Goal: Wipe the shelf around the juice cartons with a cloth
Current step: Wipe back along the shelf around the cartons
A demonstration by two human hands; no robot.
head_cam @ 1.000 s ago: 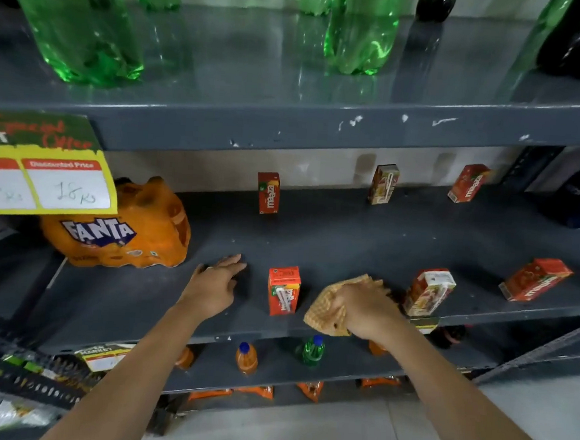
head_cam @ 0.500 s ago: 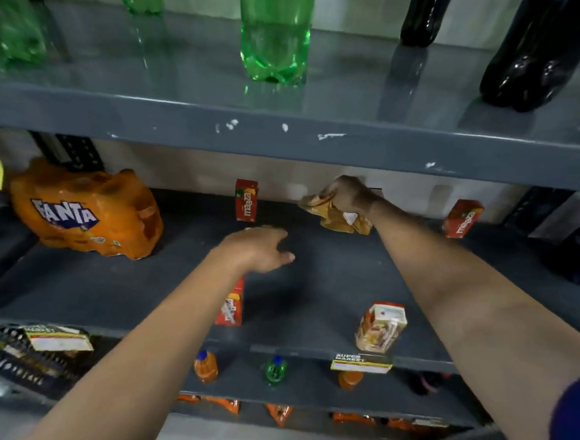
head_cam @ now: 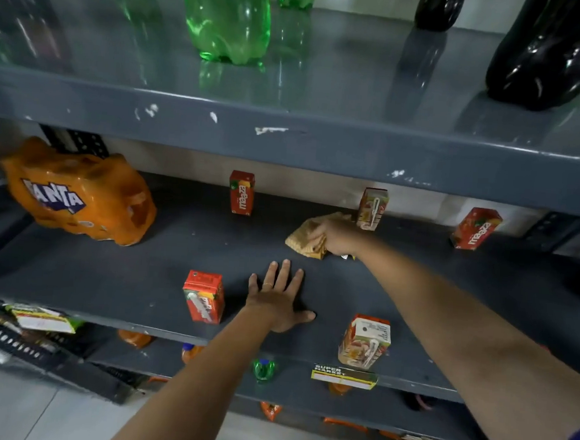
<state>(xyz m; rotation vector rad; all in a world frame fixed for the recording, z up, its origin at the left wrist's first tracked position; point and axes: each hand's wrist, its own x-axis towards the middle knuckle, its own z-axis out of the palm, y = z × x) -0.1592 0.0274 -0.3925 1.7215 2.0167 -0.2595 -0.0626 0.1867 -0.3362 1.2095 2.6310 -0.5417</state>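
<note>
Several small red juice cartons stand on the dark grey shelf (head_cam: 176, 256): one at the back centre (head_cam: 241, 192), one at the back right (head_cam: 372, 209), one at the far right (head_cam: 476, 228), and two near the front edge (head_cam: 204, 296) (head_cam: 364, 341). My right hand (head_cam: 339, 237) is shut on a crumpled yellow cloth (head_cam: 306, 238), pressed on the shelf just left of the back-right carton. My left hand (head_cam: 278, 296) lies flat on the shelf, fingers spread, between the two front cartons.
An orange Fanta multipack (head_cam: 77, 194) sits at the shelf's left. The upper shelf (head_cam: 287, 140) overhangs, carrying green bottles (head_cam: 227, 19) and dark bottles (head_cam: 547, 52). Small bottles (head_cam: 263, 369) stand on the lower shelf, and a price tag (head_cam: 343, 377) hangs on the front edge.
My right hand with the cloth has come forward and down from the back wall onto the shelf. My left hand has dropped from mid-air to lie flat on the shelf.
</note>
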